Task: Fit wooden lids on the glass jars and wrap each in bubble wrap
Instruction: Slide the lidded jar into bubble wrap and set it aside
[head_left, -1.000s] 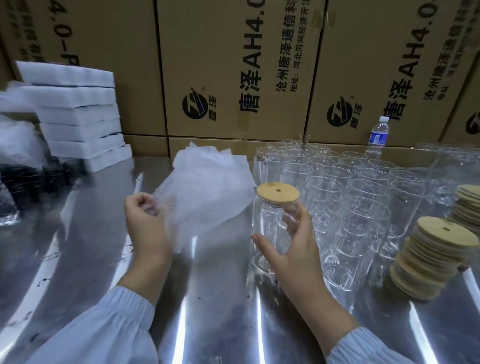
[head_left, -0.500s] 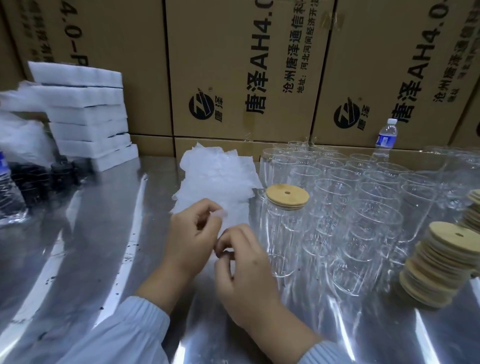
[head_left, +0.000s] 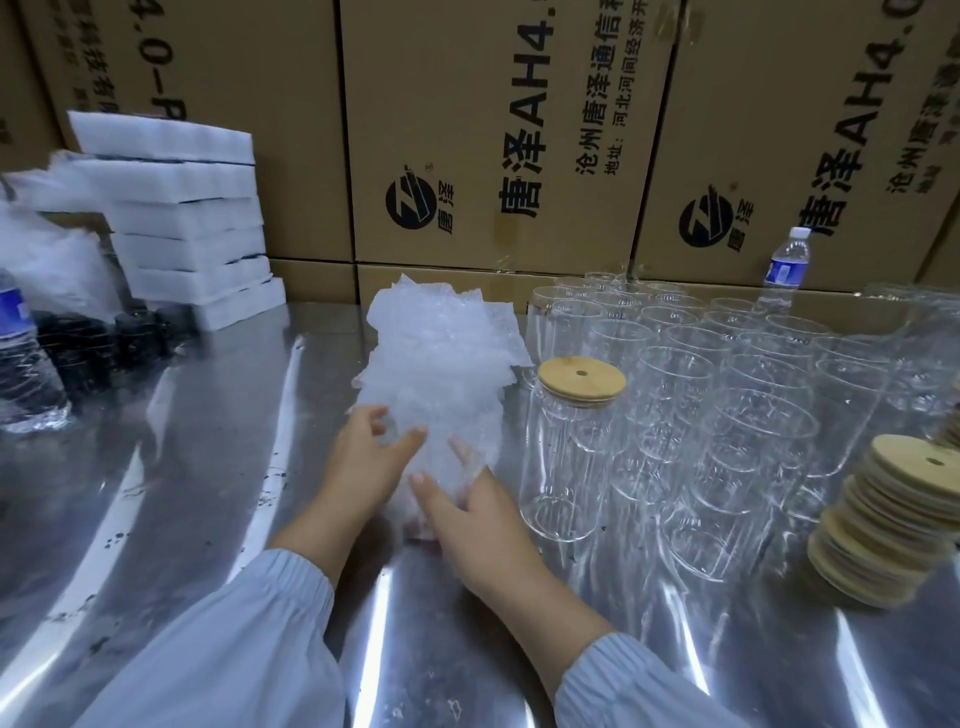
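On a steel table (head_left: 182, 467) before cartons (head_left: 493, 130), left hand (head_left: 363, 462) and right hand (head_left: 470, 514) relaxed, touching bubble wrap (head_left: 441, 364)

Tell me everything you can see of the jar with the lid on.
The jar is tall clear glass, empty, standing upright on the steel table at the front left of the open jars. A round pale wooden lid with a small hole sits flat on its mouth. Neither hand touches it; the right hand lies just left of it, on bubble wrap.
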